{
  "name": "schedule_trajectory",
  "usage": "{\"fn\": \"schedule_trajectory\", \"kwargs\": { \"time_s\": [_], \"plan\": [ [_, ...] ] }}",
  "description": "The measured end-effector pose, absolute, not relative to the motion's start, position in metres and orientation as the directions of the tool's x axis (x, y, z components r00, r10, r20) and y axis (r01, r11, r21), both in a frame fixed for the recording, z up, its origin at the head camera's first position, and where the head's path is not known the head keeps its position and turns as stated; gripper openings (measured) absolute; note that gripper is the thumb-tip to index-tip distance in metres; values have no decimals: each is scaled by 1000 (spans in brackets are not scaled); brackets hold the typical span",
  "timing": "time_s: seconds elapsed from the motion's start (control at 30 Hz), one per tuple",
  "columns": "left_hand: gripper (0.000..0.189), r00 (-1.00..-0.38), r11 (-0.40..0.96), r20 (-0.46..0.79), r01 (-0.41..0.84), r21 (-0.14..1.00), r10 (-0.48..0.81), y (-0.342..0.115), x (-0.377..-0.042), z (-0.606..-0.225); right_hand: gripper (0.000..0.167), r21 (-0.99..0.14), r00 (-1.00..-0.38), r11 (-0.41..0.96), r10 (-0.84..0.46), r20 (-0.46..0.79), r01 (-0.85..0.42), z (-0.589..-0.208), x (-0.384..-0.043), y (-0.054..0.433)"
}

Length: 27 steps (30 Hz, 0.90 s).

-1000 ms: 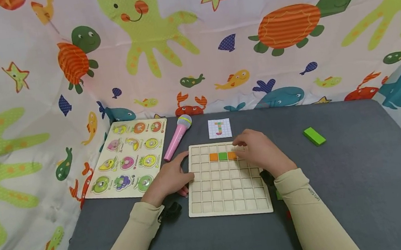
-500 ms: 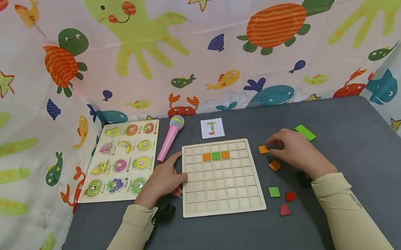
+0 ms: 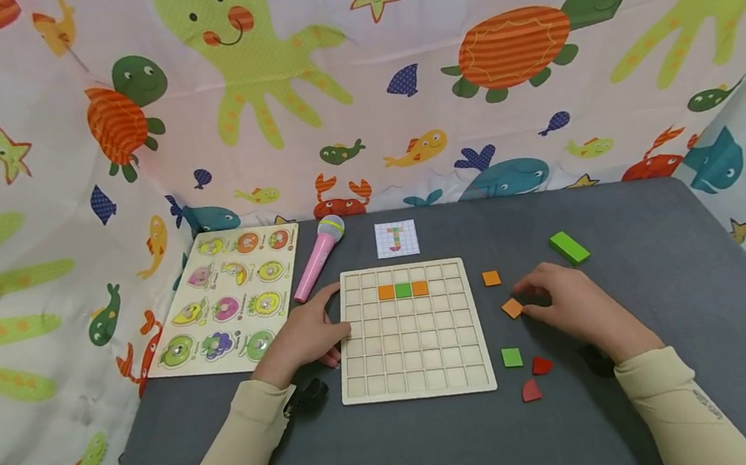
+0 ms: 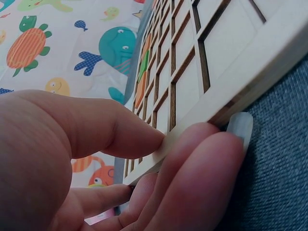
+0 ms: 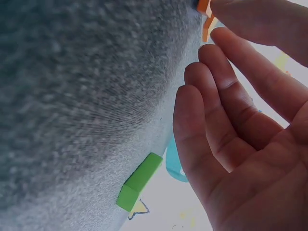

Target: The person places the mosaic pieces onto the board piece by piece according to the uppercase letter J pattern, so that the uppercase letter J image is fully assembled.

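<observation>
My left hand (image 3: 309,334) grips the left edge of the wooden grid board (image 3: 415,343). In the left wrist view its thumb (image 4: 120,132) lies on the board's rim and the other fingers sit along its side. Three squares fill part of the board's second row: orange (image 3: 387,292), green (image 3: 403,290) and orange (image 3: 420,288). To the right of the board my right hand (image 3: 571,306) hovers low, its fingers relaxed. Its thumb tip is right at a loose, turned orange square tile (image 3: 511,309), with the index fingertip just beyond. Another orange tile (image 3: 491,278) lies farther back.
Near the board's right side lie a green tile (image 3: 512,358) and two red quarter-round pieces, one red piece (image 3: 542,365) behind the other red piece (image 3: 531,391). A green block (image 3: 569,248), pattern card (image 3: 397,239), pink microphone (image 3: 317,262) and fruit puzzle board (image 3: 175,286) stand around.
My right hand has left the board's second row, passed by the rear orange tile, and come down to the turned one. The left hand stays on the board's edge.
</observation>
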<state>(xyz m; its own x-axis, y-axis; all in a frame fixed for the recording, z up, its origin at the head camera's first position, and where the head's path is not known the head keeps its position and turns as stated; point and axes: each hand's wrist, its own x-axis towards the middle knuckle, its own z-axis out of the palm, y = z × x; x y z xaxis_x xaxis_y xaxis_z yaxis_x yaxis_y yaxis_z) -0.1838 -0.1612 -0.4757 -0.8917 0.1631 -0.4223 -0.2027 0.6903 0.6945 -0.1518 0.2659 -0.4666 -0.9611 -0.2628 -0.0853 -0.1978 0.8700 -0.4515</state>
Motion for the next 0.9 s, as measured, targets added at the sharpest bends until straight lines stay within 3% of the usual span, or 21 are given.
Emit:
{"fn": "schedule_trajectory", "kwargs": {
  "time_s": [0.43,0.9],
  "plan": [
    [81,-897,681,-405,-187,707,174,-163,-184,-477,30,-449,-948,858,-310,-68,-249,-472,-148,262],
    [80,-895,702,-414,-189,687,164,-162,-184,-476,21,-443,-951,865,-299,-80,-235,-472,-154,258]
  ]
}}
